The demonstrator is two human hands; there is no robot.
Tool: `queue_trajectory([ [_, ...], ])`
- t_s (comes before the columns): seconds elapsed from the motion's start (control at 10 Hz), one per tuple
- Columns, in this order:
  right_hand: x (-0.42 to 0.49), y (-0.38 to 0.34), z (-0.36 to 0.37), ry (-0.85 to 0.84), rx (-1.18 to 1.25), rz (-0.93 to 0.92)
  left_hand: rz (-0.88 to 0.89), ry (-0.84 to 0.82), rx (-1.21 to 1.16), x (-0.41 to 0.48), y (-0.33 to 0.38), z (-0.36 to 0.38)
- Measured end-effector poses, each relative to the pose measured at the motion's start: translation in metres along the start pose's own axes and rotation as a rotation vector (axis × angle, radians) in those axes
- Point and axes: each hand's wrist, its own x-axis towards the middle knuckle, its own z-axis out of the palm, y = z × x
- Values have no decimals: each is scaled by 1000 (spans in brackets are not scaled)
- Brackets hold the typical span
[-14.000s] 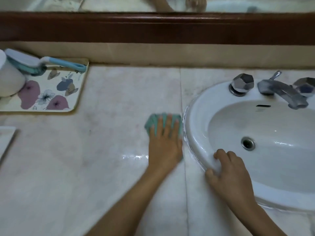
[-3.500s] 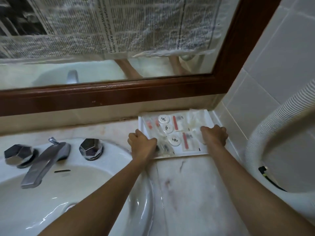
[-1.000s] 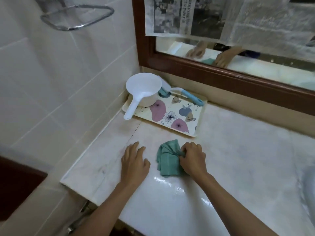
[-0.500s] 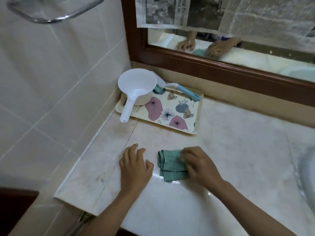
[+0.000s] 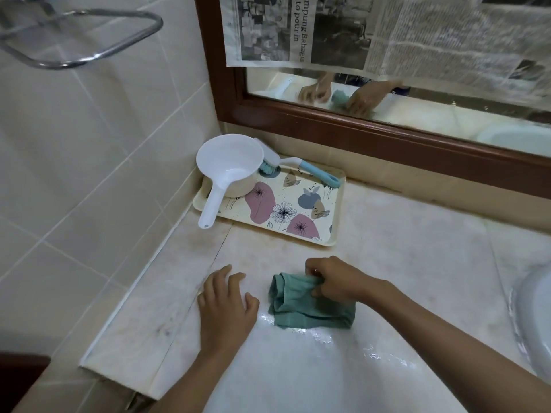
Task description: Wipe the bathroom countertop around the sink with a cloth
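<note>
Right hand (image 5: 337, 283) pinches the green cloth (image 5: 307, 305) on the countertop (image 5: 402, 248); left hand (image 5: 226, 305) lies flat, fingers spread, near the left edge. Sink (image 5: 533, 317) cut off at right; tray (image 5: 334, 234) far.

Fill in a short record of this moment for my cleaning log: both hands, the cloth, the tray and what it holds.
left hand: flat on the countertop, fingers spread, left of the cloth, apart from it
right hand: pinches the cloth's upper edge
cloth: green, bunched, lying on the countertop
tray: floral, at the countertop's back left corner
on tray: white dipper, blue-handled brush
</note>
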Motion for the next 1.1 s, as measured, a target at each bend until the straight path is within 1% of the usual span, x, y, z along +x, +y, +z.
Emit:
queue_trajectory([
  [0.1,2,-6,-39,17,135,-32,-1,0,9,0,1,-1],
  [0.2,21,-14,-86,154,191,-67,-5,3,5,1,3,-3],
  [0.3,60,-16,-119,188,110,-31,-8,3,19,1,4,-2],
  [0.4,105,-11,-118,120,-33,25,-1,2,30,1,3,-1],
  [0.5,133,-4,-97,170,-82,71,10,12,39,1,3,0],
  [0.7,129,-1,-60,488,-294,196,23,4,52,1,1,1],
  [0.8,117,-3,-41,615,-246,180,37,-32,68,4,3,-2],
  [0.9,106,4,-17,608,-262,163,50,-49,77,4,1,1],
  [1.0,92,10,1,470,-230,206,46,-54,76,4,-1,3],
  [1.1,70,4,15,454,-167,249,54,-63,35,1,-3,3],
])
